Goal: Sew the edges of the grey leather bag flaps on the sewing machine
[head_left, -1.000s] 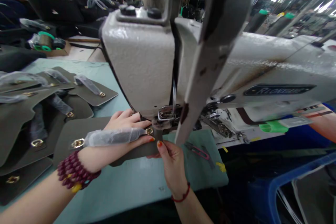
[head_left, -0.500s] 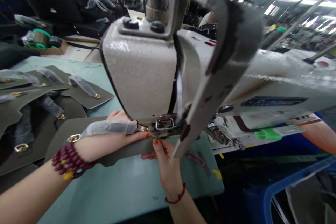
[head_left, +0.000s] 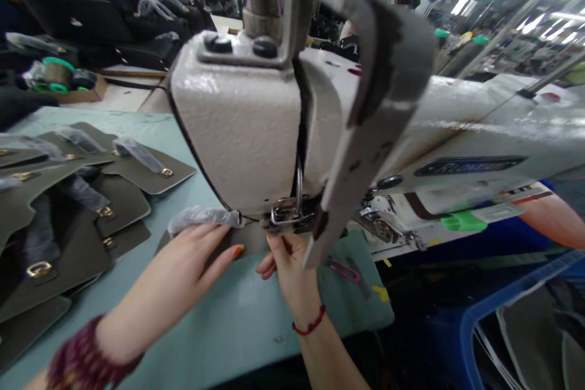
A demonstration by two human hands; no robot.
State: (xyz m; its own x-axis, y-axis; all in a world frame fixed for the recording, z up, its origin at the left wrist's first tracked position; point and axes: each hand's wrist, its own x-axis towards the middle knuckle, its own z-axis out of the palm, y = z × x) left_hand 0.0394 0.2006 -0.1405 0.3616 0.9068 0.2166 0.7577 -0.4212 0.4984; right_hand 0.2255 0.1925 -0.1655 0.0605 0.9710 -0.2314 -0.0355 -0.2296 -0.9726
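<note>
Nearby, the left hand (head_left: 178, 271) lies flat against the grey panel (head_left: 251, 239), thumb spread wide, grasping nothing; the right hand (head_left: 292, 265) curls at the panel's near edge, though whether it pinches, one cannot tell. Past them, the panel meets the sewing machine (head_left: 240, 128); a green-flanged spool (head_left: 58, 76) sits beyond.

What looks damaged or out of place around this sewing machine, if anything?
Mostly wear: on the sewing machine, the curved bar has dark patches where paint seems chipped, and a brownish streak marks the machine arm. A yellow scrap looks stray near a corner of the table. Nothing looks spilled.
</note>
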